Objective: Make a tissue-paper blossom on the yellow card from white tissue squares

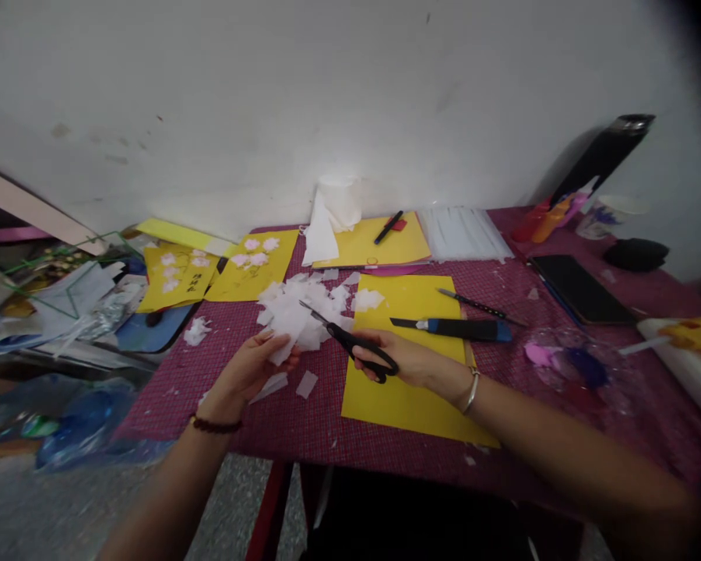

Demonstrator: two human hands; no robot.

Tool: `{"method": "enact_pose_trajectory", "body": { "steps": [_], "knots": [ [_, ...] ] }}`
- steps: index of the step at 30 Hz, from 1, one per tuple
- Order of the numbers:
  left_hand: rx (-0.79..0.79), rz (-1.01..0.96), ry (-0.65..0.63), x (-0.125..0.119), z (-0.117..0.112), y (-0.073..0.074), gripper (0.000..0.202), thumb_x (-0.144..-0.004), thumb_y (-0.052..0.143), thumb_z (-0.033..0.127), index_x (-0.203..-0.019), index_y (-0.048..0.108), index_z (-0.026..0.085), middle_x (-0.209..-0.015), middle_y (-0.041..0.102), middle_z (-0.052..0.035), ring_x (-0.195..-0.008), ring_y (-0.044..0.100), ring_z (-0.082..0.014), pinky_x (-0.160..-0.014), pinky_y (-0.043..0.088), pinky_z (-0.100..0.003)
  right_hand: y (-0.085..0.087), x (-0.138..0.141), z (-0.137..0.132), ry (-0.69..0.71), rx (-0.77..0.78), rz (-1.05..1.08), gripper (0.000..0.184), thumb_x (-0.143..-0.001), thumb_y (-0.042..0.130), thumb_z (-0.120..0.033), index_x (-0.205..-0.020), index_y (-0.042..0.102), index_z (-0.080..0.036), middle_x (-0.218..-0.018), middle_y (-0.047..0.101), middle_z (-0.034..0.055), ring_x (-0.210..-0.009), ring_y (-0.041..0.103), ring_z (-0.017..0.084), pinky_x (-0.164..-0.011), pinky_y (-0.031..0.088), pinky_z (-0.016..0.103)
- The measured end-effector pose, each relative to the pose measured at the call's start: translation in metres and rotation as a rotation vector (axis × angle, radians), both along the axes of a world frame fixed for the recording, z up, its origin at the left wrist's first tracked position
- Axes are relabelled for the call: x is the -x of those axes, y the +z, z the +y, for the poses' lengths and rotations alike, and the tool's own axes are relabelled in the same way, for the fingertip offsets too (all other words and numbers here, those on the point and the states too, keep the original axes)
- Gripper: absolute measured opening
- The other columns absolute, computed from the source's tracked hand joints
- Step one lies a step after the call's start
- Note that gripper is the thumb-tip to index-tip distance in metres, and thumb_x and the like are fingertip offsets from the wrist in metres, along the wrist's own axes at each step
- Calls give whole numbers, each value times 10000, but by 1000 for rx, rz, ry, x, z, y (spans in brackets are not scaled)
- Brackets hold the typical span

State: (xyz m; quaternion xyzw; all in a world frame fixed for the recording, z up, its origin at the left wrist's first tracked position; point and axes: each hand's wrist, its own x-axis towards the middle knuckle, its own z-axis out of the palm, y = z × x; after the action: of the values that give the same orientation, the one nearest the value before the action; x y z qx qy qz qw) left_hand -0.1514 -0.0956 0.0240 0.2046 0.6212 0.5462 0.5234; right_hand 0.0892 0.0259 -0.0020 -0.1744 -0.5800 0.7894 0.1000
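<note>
My left hand (265,357) pinches a small piece of thin white paper (281,352) over the left half of the table. In my right hand (394,354) are black-handled scissors (359,348), their blades pointing left and away from me, close above a heap of white paper scraps (304,308). A sheet of yellow paper (409,397) lies under my right hand. On that sheet rest a box cutter (459,328) with a dark blue handle and a white paper cluster (368,300). Loose white scraps (307,384) lie near my left hand.
Yellow cards with pink flowers (258,261) lie at the back left. Behind are a marker (389,227) and a stack of white strips (464,232). A brush (479,306), paint palette (578,366), dark phone (581,288) and paint bottles (552,218) occupy the right.
</note>
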Motion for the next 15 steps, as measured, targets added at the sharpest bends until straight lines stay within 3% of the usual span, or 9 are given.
{"method": "enact_pose_trajectory", "body": {
  "steps": [4, 7, 11, 15],
  "knots": [
    [-98, 52, 168, -2, 4, 6, 208, -630, 808, 226, -741, 672, 115, -658, 696, -47, -552, 636, -132, -530, 539, -227, 3, -4, 0, 65, -17, 55, 513, -792, 669, -550, -1058, 540, -131, -799, 526, 11, -598, 481, 72, -496, 319, 228],
    [-148, 71, 214, -2, 9, 13, 229, -608, 816, 241, -738, 683, 107, -700, 702, -51, -547, 627, -124, -471, 503, -207, 5, -6, 1, 103, -18, 27, 504, -790, 664, -554, -1028, 538, -128, -794, 526, 12, -587, 475, 74, -494, 314, 238],
    [-220, 53, 209, -6, 12, 16, 220, -601, 817, 221, -758, 698, 126, -793, 714, -52, -721, 680, -165, -574, 549, -231, 5, -7, 1, 181, -46, 11, 485, -806, 640, -562, -991, 541, -125, -780, 535, 14, -580, 486, 75, -495, 330, 236],
    [-246, 31, 107, -14, 14, 14, 232, -626, 795, 225, -830, 728, 137, -875, 731, -69, -792, 681, -182, -669, 576, -283, 5, -6, 0, 220, -3, 61, 509, -805, 645, -566, -1034, 525, -128, -790, 529, 10, -602, 508, 78, -500, 346, 224]
  ]
}}
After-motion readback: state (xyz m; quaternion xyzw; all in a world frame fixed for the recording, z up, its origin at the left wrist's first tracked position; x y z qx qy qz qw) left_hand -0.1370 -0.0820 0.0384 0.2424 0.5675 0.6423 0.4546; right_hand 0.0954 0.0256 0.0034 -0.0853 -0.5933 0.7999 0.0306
